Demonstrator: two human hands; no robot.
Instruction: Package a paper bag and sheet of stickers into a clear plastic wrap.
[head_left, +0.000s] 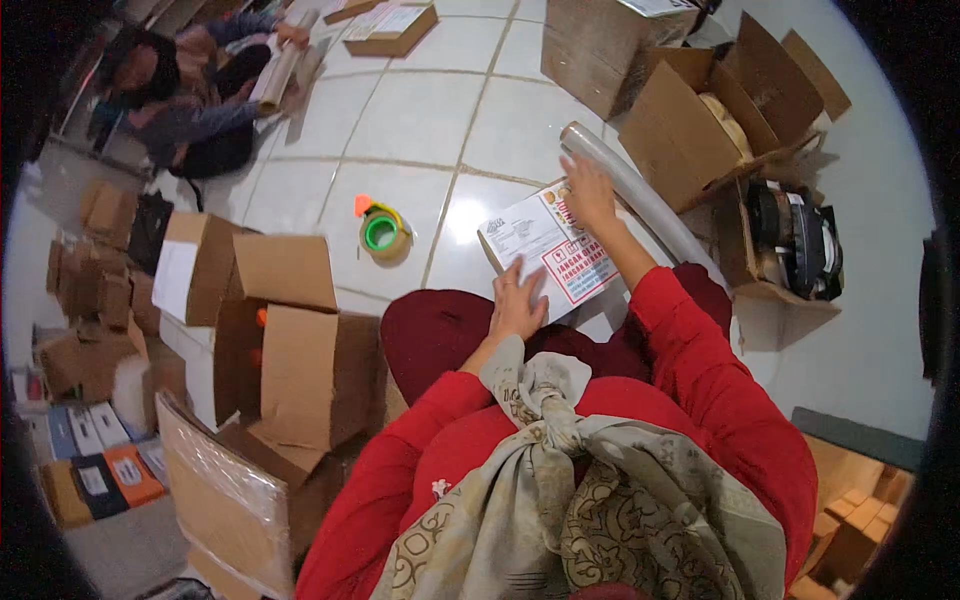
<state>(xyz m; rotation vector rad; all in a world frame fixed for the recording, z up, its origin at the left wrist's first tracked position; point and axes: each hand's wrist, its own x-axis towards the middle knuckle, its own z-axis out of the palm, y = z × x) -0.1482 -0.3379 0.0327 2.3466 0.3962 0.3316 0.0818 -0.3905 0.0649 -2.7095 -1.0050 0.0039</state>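
A flat cardboard parcel (517, 234) lies before me by my crossed legs, its top covered with a white paper label and stickers bearing writing. My left hand (517, 304) rests with spread fingers at its near left side. My right hand (589, 191) is over the far right part of the parcel, fingers apart, close to a long roll of clear plastic wrap (637, 191). Whether its fingertips press on the parcel I cannot tell. A tape dispenser with a roll of tape (384, 234) stands on the tiled floor to the left.
Open cardboard boxes stand at left (296, 367) and right (660, 124). Another carton (757, 262) holds dark packed items. At upper left a person (187, 97) handles another plastic wrap roll (281, 75). A flat parcel (390, 30) lies on the far floor tiles (412, 112).
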